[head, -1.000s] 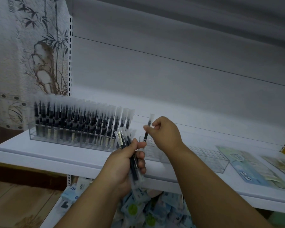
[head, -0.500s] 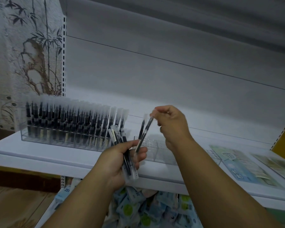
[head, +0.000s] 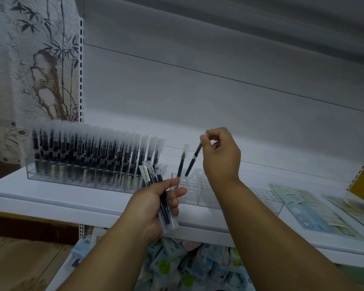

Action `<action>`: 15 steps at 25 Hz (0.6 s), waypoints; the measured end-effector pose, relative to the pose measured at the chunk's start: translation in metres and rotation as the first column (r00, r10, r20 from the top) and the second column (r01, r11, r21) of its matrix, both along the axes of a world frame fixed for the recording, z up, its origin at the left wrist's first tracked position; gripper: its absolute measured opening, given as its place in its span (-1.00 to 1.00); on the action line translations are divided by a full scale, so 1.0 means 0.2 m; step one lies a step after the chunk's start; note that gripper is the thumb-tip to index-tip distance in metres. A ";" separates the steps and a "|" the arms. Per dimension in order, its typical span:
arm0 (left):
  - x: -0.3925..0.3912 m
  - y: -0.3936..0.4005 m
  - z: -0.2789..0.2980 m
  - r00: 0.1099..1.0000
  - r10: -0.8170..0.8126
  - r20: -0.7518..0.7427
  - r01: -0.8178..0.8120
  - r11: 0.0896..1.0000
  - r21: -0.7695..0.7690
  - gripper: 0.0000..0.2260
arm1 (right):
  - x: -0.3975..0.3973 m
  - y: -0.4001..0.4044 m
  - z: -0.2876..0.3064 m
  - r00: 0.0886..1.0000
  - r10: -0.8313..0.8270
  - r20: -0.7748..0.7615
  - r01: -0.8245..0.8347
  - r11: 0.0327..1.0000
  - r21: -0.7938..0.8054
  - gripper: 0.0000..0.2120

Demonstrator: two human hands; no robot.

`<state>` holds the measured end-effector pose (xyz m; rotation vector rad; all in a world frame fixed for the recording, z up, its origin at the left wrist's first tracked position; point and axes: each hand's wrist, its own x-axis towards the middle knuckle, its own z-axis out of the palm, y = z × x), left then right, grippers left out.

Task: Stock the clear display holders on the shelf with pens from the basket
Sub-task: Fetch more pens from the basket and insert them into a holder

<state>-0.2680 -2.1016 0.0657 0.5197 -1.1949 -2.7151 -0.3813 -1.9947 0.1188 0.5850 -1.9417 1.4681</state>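
Right hand (head: 221, 156) pinches one tilted pen (head: 192, 161) by its top; left hand (head: 156, 204), just below-left, grips a pen bundle (head: 159, 194).

Single head cam, wide-angle, looks forward and down at the white shelf (head: 93, 201) from close range; both forearms enter from the bottom edge.

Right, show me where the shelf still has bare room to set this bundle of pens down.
Bare white shelf runs along the front edge, before the full holder. The empty clear holder holds just one standing pen, plus the pen the right hand is lowering in. Crowded: the printed cards at right. The left hand holds the bundle.
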 end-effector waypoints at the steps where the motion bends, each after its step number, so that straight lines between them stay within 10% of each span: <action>1: 0.00 0.00 0.00 1.000 -0.002 0.001 0.002 1.000 0.004 -0.82 | -0.01 0.00 -0.01 1.000 0.006 0.002 -0.006 0.999 0.039 -0.98; 15: 0.00 0.05 -0.03 0.998 -0.057 -0.021 0.057 0.998 -0.015 -0.80 | -0.04 -0.01 0.07 0.999 -0.016 -0.044 0.041 0.722 0.690 -0.85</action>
